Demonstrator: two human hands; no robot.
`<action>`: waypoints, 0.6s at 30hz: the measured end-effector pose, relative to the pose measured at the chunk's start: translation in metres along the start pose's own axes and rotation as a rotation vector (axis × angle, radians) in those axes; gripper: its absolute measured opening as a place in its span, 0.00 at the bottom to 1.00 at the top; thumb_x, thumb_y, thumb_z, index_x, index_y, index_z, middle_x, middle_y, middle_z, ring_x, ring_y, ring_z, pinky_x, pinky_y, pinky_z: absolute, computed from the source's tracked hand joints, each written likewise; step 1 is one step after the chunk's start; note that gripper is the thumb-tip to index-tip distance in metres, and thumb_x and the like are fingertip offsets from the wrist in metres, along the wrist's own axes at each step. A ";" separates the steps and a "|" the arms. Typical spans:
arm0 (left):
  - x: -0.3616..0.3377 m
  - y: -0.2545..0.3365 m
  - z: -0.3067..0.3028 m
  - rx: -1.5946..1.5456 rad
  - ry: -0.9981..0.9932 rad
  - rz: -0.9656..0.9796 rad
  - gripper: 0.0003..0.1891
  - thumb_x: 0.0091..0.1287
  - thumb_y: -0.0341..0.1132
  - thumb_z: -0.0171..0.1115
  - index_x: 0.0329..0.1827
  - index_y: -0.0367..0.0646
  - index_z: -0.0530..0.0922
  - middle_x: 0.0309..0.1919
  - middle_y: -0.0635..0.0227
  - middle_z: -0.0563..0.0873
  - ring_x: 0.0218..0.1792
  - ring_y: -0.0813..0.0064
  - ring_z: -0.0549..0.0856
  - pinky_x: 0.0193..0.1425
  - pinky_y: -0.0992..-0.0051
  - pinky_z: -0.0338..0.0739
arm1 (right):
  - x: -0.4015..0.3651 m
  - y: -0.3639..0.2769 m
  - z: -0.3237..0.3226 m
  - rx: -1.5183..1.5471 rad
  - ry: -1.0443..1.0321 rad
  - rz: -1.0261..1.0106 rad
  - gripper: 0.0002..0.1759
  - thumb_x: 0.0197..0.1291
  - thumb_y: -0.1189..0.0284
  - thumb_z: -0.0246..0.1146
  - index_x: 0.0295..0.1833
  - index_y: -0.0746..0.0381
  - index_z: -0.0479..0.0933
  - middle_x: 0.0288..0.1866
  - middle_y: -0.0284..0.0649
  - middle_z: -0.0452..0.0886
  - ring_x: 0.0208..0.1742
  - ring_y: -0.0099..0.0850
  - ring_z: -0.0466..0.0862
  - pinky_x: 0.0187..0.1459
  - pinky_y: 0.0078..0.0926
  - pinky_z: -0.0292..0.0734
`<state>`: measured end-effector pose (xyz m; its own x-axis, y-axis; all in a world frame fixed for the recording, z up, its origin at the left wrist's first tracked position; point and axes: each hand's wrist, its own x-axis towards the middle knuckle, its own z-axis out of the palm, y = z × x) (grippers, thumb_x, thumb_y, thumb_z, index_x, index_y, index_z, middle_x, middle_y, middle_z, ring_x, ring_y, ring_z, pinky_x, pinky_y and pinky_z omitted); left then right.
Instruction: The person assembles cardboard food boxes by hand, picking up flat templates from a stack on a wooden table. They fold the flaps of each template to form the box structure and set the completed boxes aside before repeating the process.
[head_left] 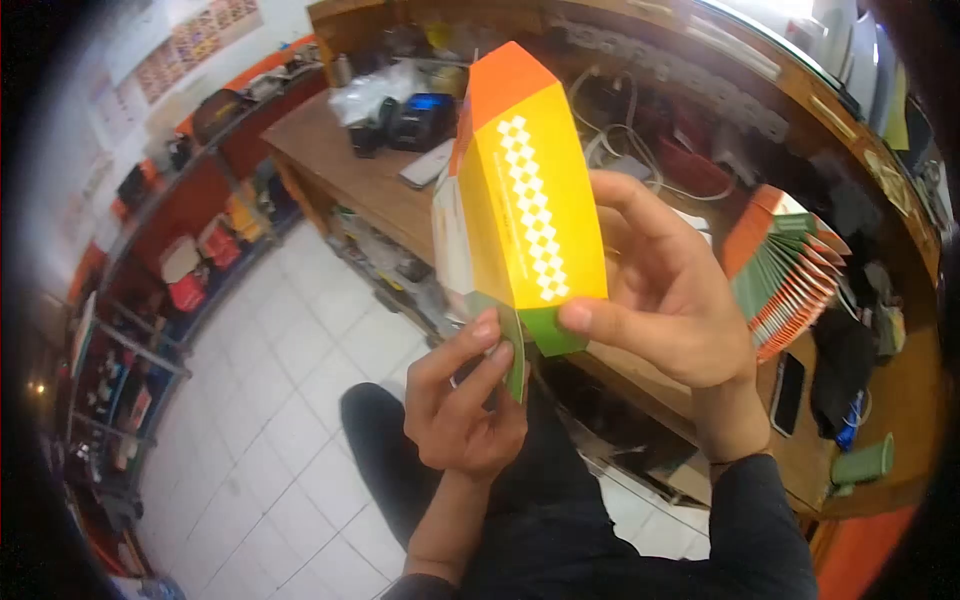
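A partly folded paper box [535,200] is held up in front of me. Its side is yellow with a white diamond pattern, and its ends are orange and green. My right hand [670,290] grips the box from the right, the thumb on its lower edge near the green end. At the lower end, my left hand [465,400] pinches a green flap between thumb and fingers. The flap stands away from the box body. What lies inside the box is hidden from this angle.
A stack of flat orange and green cartons [785,275] stands on the wooden desk [330,150] at right. Nearby are a black phone [787,395], a green cup [862,462] and a white cable [640,150]. Shelves [150,330] line the left, beyond the tiled floor [270,400].
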<state>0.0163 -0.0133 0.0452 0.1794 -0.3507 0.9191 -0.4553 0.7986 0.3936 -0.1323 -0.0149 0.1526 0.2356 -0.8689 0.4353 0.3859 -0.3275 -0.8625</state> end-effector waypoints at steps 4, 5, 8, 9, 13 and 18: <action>0.015 -0.001 -0.022 0.038 0.054 0.130 0.14 0.50 0.21 0.77 0.39 0.42 0.87 0.43 0.63 0.87 0.45 0.65 0.88 0.45 0.72 0.85 | -0.002 0.013 -0.006 -0.179 -0.086 -0.029 0.21 0.62 0.83 0.69 0.59 0.70 0.73 0.51 0.39 0.81 0.50 0.22 0.82 0.52 0.21 0.77; 0.019 0.000 -0.025 0.068 0.000 0.185 0.14 0.49 0.20 0.77 0.39 0.43 0.87 0.42 0.63 0.86 0.43 0.66 0.87 0.44 0.72 0.84 | -0.004 0.020 -0.008 -0.380 -0.106 -0.100 0.20 0.64 0.82 0.68 0.60 0.71 0.73 0.48 0.37 0.81 0.45 0.20 0.83 0.46 0.18 0.79; 0.019 0.001 -0.026 0.053 0.034 0.113 0.11 0.52 0.23 0.78 0.38 0.42 0.87 0.43 0.65 0.84 0.45 0.66 0.84 0.48 0.69 0.81 | -0.008 0.033 -0.001 -0.405 -0.015 -0.181 0.11 0.64 0.80 0.69 0.51 0.70 0.81 0.42 0.37 0.81 0.34 0.18 0.81 0.37 0.14 0.75; 0.018 0.002 -0.025 0.031 0.045 0.038 0.10 0.54 0.25 0.78 0.37 0.41 0.86 0.44 0.64 0.83 0.47 0.66 0.83 0.52 0.67 0.79 | -0.010 0.035 0.001 -0.420 0.019 -0.248 0.08 0.64 0.79 0.69 0.48 0.69 0.83 0.42 0.38 0.81 0.32 0.17 0.80 0.35 0.12 0.73; 0.022 0.008 -0.019 0.065 0.021 -0.027 0.11 0.56 0.25 0.77 0.41 0.40 0.88 0.43 0.63 0.85 0.42 0.64 0.86 0.46 0.69 0.82 | -0.013 0.042 0.001 -0.705 -0.071 -0.397 0.09 0.62 0.83 0.67 0.47 0.71 0.84 0.41 0.41 0.80 0.38 0.29 0.82 0.41 0.23 0.74; 0.020 0.006 -0.028 -0.054 0.022 -0.082 0.08 0.59 0.26 0.74 0.41 0.38 0.88 0.43 0.61 0.86 0.43 0.65 0.86 0.47 0.70 0.81 | -0.013 0.040 -0.003 -0.597 -0.172 -0.273 0.10 0.62 0.84 0.66 0.49 0.71 0.83 0.43 0.43 0.83 0.41 0.29 0.82 0.42 0.24 0.74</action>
<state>0.0417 -0.0020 0.0659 0.2331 -0.4057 0.8838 -0.3908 0.7932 0.4671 -0.1223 -0.0177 0.1117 0.3569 -0.6706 0.6504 -0.0949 -0.7186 -0.6889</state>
